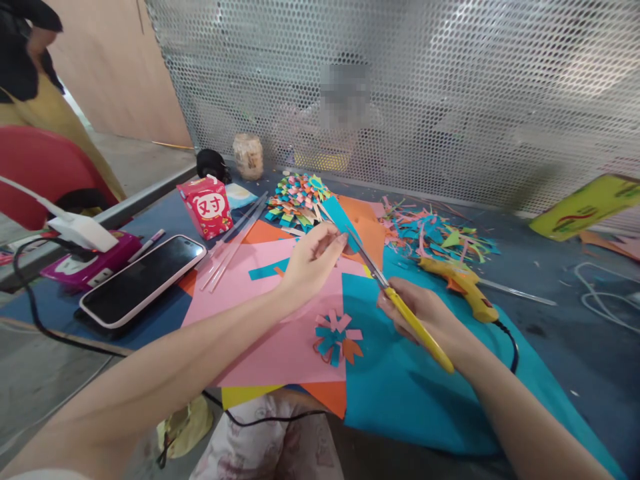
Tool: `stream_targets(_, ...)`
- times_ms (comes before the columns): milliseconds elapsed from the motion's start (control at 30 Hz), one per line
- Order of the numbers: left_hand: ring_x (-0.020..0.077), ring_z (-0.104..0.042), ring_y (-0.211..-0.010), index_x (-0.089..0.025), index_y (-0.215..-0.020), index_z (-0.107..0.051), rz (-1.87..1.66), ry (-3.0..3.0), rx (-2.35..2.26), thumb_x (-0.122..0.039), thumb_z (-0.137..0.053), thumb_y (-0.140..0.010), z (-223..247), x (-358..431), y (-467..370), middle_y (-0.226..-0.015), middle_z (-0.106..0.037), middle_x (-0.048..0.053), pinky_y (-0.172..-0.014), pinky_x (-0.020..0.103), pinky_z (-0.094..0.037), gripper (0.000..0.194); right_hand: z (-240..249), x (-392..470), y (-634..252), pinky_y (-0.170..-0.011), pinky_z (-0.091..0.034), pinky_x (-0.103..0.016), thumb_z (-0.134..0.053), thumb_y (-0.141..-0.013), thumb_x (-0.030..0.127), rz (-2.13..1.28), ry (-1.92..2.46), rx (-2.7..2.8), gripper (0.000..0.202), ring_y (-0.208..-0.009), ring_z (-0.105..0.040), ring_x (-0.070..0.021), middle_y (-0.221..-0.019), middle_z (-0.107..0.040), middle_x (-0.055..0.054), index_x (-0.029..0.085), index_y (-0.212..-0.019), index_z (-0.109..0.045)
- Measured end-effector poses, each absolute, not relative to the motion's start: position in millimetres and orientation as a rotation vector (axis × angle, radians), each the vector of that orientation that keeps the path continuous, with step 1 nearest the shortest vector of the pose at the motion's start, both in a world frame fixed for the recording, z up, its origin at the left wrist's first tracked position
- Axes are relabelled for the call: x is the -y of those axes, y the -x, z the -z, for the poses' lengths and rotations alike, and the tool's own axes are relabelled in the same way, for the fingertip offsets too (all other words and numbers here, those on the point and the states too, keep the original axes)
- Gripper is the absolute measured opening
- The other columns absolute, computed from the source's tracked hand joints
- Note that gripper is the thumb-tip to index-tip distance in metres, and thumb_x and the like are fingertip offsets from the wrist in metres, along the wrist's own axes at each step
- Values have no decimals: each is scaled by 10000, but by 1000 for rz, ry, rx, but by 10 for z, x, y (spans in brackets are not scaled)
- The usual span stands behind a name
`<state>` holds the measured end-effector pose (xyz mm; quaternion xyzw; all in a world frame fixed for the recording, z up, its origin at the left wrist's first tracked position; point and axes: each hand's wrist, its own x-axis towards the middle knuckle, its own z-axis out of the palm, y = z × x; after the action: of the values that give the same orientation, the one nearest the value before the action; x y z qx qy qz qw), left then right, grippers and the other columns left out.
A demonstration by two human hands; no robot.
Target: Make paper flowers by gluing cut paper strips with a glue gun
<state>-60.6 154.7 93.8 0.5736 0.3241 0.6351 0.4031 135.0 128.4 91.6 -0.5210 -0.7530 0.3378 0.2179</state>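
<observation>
Between the fingers of my left hand (pixel 313 260) is a blue paper strip (pixel 340 217), held tilted above the table. My right hand (pixel 423 310) grips yellow-handled scissors (pixel 413 327), whose blades meet the strip near my left fingertips. Below lies a pink sheet (pixel 270 347) with a small paper flower (pixel 337 337) of pink, blue and orange pieces on it. Another blue strip (pixel 270 269) rests on the pink sheet by my left wrist. Under my right hand spreads a large blue sheet (pixel 400 400).
A yellow glue gun (pixel 463 287) lies right of my right hand. Behind are colourful paper pieces (pixel 300 200) and shreds (pixel 440 233). At left are a phone (pixel 145 280), a purple power strip (pixel 95 263), clear glue sticks (pixel 233 247) and a red box (pixel 206 207). A perforated metal panel (pixel 425 100) borders the table.
</observation>
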Motion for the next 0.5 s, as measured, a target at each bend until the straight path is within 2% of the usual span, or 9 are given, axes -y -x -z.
stream_targets(233, 64, -474, -544, -189, -707, -479, -1566, -1534, -851, -234, -509, -868, -942, -1514, 606, -665, -549, -34, -549, 213, -387, 170, -967, -1257, -1341, -395, -272, -234, -494, -817, 545, -975, 1456, 2102, 342, -431, -351, -82, -534, -375, 68, 218, -739, -432)
stream_targets(500, 78, -480, -544, -194, -696, -463, -1559, -1528, -888, -237, -512, -873, -938, -1509, 595, -665, -557, -27, -546, 228, -388, 188, -957, -1236, -1327, -401, -270, -230, -525, -805, 523, -914, 1465, 2095, 346, -457, -357, -84, -554, -374, 58, 217, -691, -411)
